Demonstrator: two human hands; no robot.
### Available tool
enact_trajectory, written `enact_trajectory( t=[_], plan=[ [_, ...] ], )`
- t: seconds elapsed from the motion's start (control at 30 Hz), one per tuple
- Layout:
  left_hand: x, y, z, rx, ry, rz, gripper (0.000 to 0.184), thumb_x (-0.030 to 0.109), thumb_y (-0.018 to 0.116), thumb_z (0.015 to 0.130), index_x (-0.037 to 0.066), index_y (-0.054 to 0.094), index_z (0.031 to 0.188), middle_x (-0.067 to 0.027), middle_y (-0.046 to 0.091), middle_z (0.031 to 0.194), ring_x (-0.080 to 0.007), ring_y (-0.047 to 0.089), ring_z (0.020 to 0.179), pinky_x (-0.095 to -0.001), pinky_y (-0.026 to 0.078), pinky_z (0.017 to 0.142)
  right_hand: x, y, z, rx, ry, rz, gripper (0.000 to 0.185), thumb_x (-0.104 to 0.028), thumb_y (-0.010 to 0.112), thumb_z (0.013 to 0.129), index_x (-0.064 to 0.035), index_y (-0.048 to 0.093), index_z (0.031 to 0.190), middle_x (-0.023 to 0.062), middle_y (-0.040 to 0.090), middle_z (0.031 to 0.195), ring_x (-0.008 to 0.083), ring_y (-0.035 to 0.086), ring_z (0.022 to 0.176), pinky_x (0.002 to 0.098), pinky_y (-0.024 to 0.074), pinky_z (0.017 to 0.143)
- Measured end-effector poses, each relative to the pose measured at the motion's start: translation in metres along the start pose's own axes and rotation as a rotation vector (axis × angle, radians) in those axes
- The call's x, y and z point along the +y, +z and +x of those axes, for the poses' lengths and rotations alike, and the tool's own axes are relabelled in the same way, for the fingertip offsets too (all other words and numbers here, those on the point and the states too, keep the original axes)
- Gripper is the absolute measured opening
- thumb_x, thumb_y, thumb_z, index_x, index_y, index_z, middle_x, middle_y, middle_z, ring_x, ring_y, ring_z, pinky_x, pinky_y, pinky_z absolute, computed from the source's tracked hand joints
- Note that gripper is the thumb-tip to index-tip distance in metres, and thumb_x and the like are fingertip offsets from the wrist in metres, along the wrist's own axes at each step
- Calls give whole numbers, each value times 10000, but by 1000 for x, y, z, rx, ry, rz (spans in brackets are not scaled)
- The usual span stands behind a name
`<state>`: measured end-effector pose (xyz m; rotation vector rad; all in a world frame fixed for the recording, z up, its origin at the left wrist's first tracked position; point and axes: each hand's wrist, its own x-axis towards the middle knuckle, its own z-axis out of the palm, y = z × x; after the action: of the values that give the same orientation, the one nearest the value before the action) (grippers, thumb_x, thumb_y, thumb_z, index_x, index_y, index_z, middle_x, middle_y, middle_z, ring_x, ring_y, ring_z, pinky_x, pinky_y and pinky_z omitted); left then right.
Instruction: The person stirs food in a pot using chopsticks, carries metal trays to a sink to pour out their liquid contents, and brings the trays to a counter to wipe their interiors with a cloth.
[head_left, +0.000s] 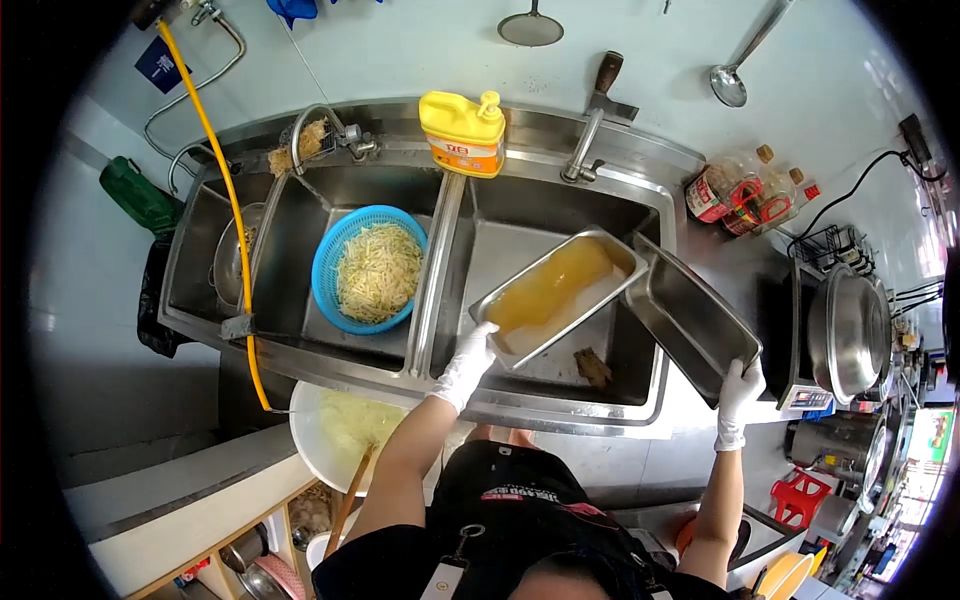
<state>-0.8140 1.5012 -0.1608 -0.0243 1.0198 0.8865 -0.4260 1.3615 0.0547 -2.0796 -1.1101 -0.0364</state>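
Observation:
In a white glove, my left hand [468, 368] is closed on the near left corner of a rectangular steel pan [625, 255]. Yellowish liquid [560, 283] covers much of that pan's bottom, and it is over the right-hand sink basin [490, 215]. My right hand [738, 400], gloved too, grips the near end of a second, deeper steel pan [690, 315]. This one slants across the basin's right edge, its far end against or very close to the first pan. Beneath the pans, a brown scrap or cloth [593, 367] lies in the basin.
A blue basket [322, 275] of pale shreds stands in the middle basin. Behind are a yellow jug [462, 130], a faucet [583, 150] and a cleaver [608, 90]. Bottles [735, 190] and a lidded pot [850, 333] stand right. A yellow hose [225, 185] crosses the left side.

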Motion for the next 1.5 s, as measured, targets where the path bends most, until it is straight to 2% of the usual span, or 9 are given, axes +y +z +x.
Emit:
enact_trajectory(
  t=[0.23, 0.5, 0.57, 0.73, 0.87, 1.0, 1.1, 1.27, 1.5],
  plan=[
    [0, -7, 11, -34, -96, 51, 399, 23, 576, 780, -13, 477, 1165, -137, 544, 1149, -263, 552, 1065, -372, 442, 974, 2, -21, -5, 72, 94, -78, 269, 5, 486, 825, 19, 608, 1065, 124, 680, 918, 156, 630, 782, 272, 477, 728],
    [36, -16, -33, 131, 32, 209, 294, 1, 587, 747, -49, 519, 1029, -140, 578, 993, -253, 599, 890, -348, 535, 769, 29, -17, -12, 133, 70, 151, 255, -14, 468, 855, 39, 593, 1071, 113, 672, 926, 148, 608, 777, 264, 465, 736],
    [45, -30, -35, 151, 36, 318, 242, 56, 619, 724, 0, 547, 948, -87, 606, 881, -209, 606, 762, -319, 521, 620, 18, -18, -14, 145, 51, 160, 235, -15, 469, 856, 30, 598, 1048, 90, 656, 862, 136, 583, 730, 263, 458, 700],
    [69, -37, -39, 246, 289, 565, 264, 65, 608, 711, 50, 587, 974, -51, 611, 798, -160, 602, 642, -292, 510, 522, 25, -16, -18, 132, 55, 85, 171, -10, 498, 828, 18, 605, 959, 37, 521, 667, 111, 443, 592, 274, 398, 569],
    [73, -21, -37, 241, 522, 660, 176, 27, 600, 714, 16, 618, 888, -26, 602, 724, -142, 579, 581, -288, 481, 479, 39, -14, -19, 146, -19, 49, 255, 29, 537, 790, 0, 630, 1025, 78, 655, 817, 113, 591, 724, 271, 466, 667],
    [77, -9, -23, 207, 824, 750, 93, 13, 607, 725, 9, 622, 817, -13, 601, 710, -119, 532, 563, -251, 435, 518, 46, -14, -23, 125, 6, 175, 271, 40, 526, 825, 14, 617, 1079, 76, 664, 868, 109, 592, 773, 253, 466, 707],
    [84, 22, -42, 292, 814, 1057, 67, 20, 602, 734, 18, 611, 800, -2, 584, 684, -110, 509, 575, -255, 423, 549, 56, -15, -27, 95, 105, 204, 282, 37, 533, 824, 11, 610, 1094, 83, 661, 860, 112, 589, 771, 250, 461, 708],
    [82, 67, -59, 281, 1178, 1386, 137, 101, 607, 755, 30, 491, 747, -182, 531, 618, -376, 519, 561, -419, 431, 540, 39, -20, -28, 90, 45, 139, 244, 21, 508, 842, 21, 603, 1067, 84, 651, 847, 126, 576, 751, 263, 459, 701],
    [83, 102, -87, 57, 1550, 1672, 115, 56, 592, 742, 45, 478, 734, -182, 529, 676, -376, 547, 617, -438, 454, 554, 29, -24, -37, 79, -14, 144, 222, 28, 501, 844, 23, 616, 1034, 122, 649, 788, 146, 585, 709, 280, 465, 680]
  ],
)
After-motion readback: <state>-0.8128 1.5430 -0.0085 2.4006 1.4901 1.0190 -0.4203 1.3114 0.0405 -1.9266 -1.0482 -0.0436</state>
